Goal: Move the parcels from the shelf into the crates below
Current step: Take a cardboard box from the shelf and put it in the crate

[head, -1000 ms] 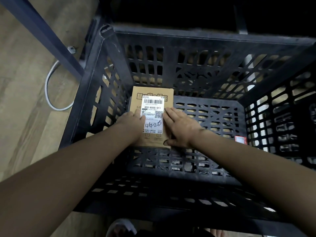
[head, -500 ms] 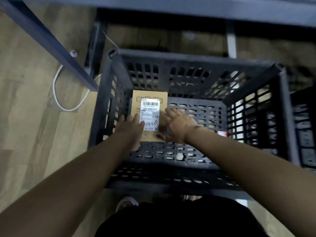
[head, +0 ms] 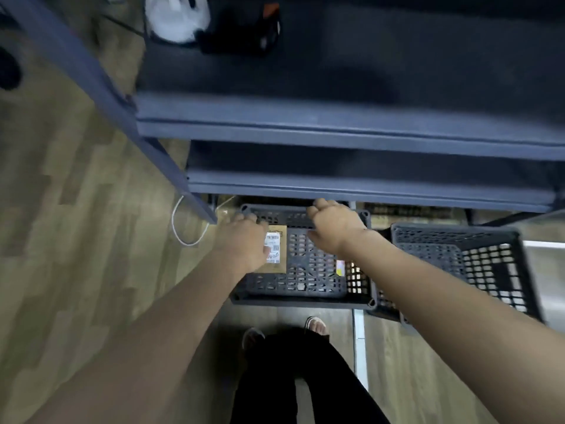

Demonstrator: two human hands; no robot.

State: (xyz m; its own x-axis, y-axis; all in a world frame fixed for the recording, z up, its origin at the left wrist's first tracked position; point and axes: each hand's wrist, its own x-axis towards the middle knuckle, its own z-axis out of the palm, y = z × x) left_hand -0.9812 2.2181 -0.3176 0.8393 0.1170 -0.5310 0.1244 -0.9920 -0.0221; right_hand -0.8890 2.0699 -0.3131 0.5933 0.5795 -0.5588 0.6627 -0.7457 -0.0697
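Observation:
A brown cardboard parcel (head: 279, 250) with a white label lies flat on the floor of a black slatted crate (head: 305, 301), at its left side. My left hand (head: 243, 240) hovers above the crate's left part and covers part of the parcel; its fingers hang loosely and hold nothing. My right hand (head: 333, 224) is raised over the crate's back edge, just below the lowest shelf board (head: 367, 188), loosely curled and holding nothing. On the upper shelf (head: 336, 130) lie a white parcel bag (head: 175, 19) and a dark parcel (head: 244, 29), both blurred.
A second black crate (head: 458, 255) stands to the right of the first. A blue shelf post (head: 122, 111) slants down at the left, with a white cable (head: 183, 231) on the wooden floor beside it. My legs and feet (head: 290, 347) are in front of the crate.
Both hands have let go of the parcel and risen out of the crate. The view has pulled back and up, so the shelves and second crate have come into sight.

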